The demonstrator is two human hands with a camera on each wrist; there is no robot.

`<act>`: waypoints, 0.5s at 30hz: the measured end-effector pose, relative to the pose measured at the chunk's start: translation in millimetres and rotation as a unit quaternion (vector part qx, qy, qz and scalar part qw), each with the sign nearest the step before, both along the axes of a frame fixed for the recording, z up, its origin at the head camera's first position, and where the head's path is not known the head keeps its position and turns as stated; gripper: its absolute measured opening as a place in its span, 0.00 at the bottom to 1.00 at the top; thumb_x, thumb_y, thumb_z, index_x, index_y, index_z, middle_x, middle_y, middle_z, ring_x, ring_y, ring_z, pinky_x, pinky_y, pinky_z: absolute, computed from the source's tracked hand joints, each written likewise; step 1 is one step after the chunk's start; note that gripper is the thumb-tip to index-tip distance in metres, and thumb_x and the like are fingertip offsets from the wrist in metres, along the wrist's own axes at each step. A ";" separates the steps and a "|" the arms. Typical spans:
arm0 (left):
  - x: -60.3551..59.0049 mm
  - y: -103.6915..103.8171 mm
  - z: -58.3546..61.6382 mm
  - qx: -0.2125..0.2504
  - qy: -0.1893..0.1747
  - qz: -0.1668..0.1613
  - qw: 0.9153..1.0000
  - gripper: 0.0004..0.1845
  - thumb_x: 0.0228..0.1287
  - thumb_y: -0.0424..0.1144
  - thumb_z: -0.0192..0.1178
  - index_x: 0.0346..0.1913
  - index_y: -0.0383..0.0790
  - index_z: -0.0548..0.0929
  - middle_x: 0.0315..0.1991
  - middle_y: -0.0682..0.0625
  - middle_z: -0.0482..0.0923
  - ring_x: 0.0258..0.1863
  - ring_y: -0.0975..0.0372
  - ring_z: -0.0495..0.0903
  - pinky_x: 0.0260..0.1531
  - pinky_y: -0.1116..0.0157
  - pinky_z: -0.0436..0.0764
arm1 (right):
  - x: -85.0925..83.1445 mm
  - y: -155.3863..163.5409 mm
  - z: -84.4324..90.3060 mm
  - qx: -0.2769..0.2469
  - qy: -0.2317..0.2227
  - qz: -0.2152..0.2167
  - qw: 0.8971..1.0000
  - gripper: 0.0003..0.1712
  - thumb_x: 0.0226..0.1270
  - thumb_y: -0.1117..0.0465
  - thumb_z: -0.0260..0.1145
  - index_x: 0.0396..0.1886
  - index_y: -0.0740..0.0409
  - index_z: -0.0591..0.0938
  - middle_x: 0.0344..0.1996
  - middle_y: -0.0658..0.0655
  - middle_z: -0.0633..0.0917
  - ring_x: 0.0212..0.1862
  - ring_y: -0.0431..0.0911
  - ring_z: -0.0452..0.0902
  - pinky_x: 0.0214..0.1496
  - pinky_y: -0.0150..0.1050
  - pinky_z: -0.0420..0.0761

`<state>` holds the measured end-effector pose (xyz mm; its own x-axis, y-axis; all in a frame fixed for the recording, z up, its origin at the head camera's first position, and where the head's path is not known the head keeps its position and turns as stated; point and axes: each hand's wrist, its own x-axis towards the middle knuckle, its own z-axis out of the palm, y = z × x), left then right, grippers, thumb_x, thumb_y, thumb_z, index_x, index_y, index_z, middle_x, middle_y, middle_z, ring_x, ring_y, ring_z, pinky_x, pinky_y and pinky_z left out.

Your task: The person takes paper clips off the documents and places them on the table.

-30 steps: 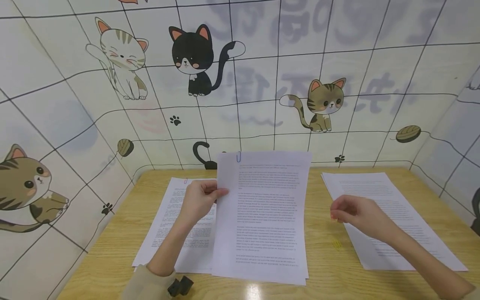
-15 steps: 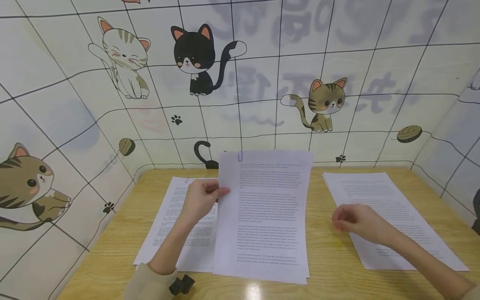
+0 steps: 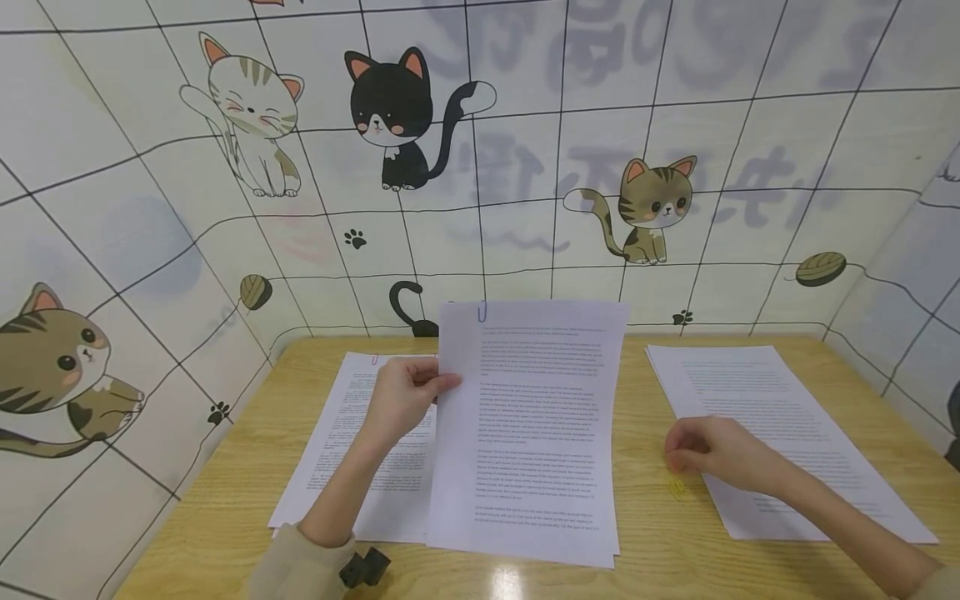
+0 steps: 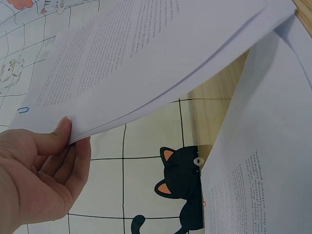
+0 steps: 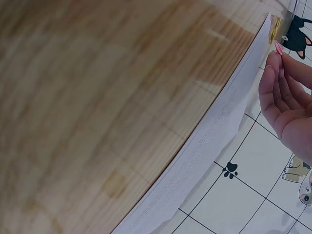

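My left hand [image 3: 405, 396] grips the left edge of several printed sheets [image 3: 532, 433], thumb in front, and holds them upright over the table. A blue paper clip [image 3: 482, 312] sits on their top edge, near the left corner. My right hand [image 3: 720, 454] is low over the table, right of the sheets. Its thumb and forefinger pinch a small pinkish-red paper clip [image 5: 278, 47], which shows only in the right wrist view. Just below those fingertips lie yellow paper clips [image 3: 677, 487] on the wood.
On the left lies a printed stack [image 3: 352, 458] with a red paper clip [image 3: 374, 360] at its top, partly behind the raised sheets. Another stack [image 3: 795, 467] lies on the right, under my right forearm. Behind the wooden table [image 3: 645, 558] stands a cat-patterned backdrop [image 3: 517, 233].
My right hand has come down toward the yellow paper clips, most of it in the first half second. The left hand keeps its hold on the upright sheets.
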<state>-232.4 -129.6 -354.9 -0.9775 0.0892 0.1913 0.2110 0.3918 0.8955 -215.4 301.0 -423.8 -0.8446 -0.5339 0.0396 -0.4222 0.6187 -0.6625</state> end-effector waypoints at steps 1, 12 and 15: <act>0.2 -0.1 0.1 0.001 -0.001 0.000 1.000 0.08 0.62 0.29 0.70 0.43 0.33 0.90 0.32 0.47 0.88 0.28 0.58 0.86 0.39 0.51 0.85 | -0.5 0.0 -0.5 0.001 0.000 0.002 1.000 0.03 0.70 0.64 0.68 0.35 0.55 0.81 0.26 0.43 0.84 0.31 0.37 0.81 0.33 0.33 0.81; -1.6 -1.2 -1.6 0.008 0.002 -0.003 1.000 0.08 0.62 0.28 0.69 0.44 0.32 0.90 0.33 0.44 0.88 0.29 0.58 0.86 0.36 0.58 0.85 | -3.1 -1.4 -1.8 0.027 0.007 0.001 1.000 0.03 0.70 0.64 0.68 0.35 0.53 0.82 0.24 0.42 0.82 0.28 0.36 0.78 0.32 0.32 0.76; -1.6 -1.3 -1.3 0.008 0.001 -0.002 1.000 0.08 0.62 0.28 0.69 0.43 0.32 0.90 0.33 0.44 0.88 0.29 0.58 0.86 0.36 0.58 0.85 | -2.9 -1.2 -1.8 0.020 0.008 0.004 1.000 0.03 0.70 0.62 0.68 0.35 0.53 0.82 0.24 0.42 0.82 0.28 0.36 0.77 0.31 0.32 0.75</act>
